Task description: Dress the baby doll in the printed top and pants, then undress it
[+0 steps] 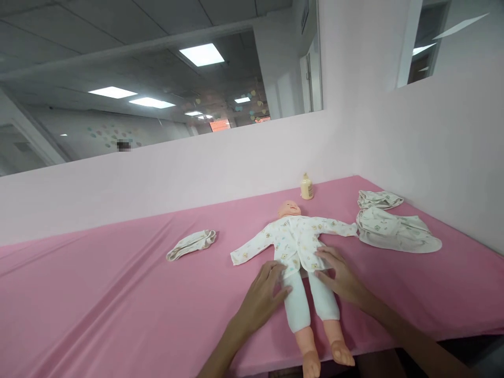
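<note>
A baby doll [309, 299] lies on its back with its bare feet toward me. It wears a white patterned jacket [289, 241], sleeves spread out to both sides, the front edges meeting loosely near the hem. White cloth covers its legs down to the shins. My left hand [264, 294] rests at the jacket's lower left edge and the doll's hip, fingers apart. On the other side, my right hand [340, 275] touches the jacket's lower right edge, also with fingers spread. Neither hand is closed around anything.
A pink sheet [129, 299] with creases covers the table. A folded cloth [191, 244] lies left of the doll. Behind its head stands a pump bottle [306, 187]. Folded printed clothes [397, 229] lie at the right. White walls and a mirror or window border the back.
</note>
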A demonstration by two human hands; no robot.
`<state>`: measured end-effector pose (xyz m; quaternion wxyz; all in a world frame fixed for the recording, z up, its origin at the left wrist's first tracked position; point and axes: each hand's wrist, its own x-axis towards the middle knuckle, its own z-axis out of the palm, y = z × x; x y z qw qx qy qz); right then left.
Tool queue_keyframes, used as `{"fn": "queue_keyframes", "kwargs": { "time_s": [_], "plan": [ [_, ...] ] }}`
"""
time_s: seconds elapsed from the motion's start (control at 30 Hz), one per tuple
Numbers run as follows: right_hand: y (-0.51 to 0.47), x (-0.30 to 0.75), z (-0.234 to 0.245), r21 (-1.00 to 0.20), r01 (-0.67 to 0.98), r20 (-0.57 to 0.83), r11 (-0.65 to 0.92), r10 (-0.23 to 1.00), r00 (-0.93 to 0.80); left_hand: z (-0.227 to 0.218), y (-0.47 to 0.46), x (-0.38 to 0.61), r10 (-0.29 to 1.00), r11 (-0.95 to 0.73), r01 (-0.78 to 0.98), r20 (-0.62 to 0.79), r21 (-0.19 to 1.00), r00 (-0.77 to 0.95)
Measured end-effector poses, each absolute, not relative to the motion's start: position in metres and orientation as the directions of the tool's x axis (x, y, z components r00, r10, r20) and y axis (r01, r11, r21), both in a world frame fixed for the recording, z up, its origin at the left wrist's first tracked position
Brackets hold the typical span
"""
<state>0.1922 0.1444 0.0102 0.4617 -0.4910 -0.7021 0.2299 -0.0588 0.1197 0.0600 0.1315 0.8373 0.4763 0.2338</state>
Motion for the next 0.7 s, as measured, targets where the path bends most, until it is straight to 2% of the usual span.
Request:
{"fn": "queue_keyframes", "kwargs": {
  "time_s": [0.1,0.27,0.33,0.4,0.53,0.63,0.7],
  "plan": [
    [0.139,0.209,0.004,-0.738,0.538,0.397,0.408,0.907,-0.144,0.045,0.117,-0.069,0.857,-0.502,0.799,0.319,0.332,0.406],
    [0.147,0.222,0.0,-0.621,0.629,0.389,0.468,0.88,-0.271,0.022,0.125,-0.07,0.777,-0.49,0.871,0.442,-0.024,0.449],
    [0.153,0.225,0.001,-0.56,0.657,0.412,0.505,0.858,-0.307,0.02,0.129,-0.071,0.769,-0.464,0.884,0.469,-0.06,0.435],
    [0.159,0.227,0.006,-0.507,0.686,0.438,0.521,0.842,-0.316,0.026,0.134,-0.072,0.806,-0.451,0.891,0.452,0.052,0.381],
    [0.168,0.228,0.021,-0.5,0.695,0.456,0.517,0.839,-0.296,0.052,0.153,-0.073,0.937,-0.315,0.841,0.286,0.441,0.201],
    [0.167,0.223,0.03,-0.518,0.649,0.431,0.557,0.826,-0.364,0.067,0.172,-0.071,0.969,-0.223,0.764,0.225,0.605,0.105],
    [0.162,0.217,0.03,-0.479,0.639,0.439,0.602,0.795,-0.419,0.07,0.184,-0.067,0.975,-0.194,0.713,0.212,0.674,0.065]
  ]
}}
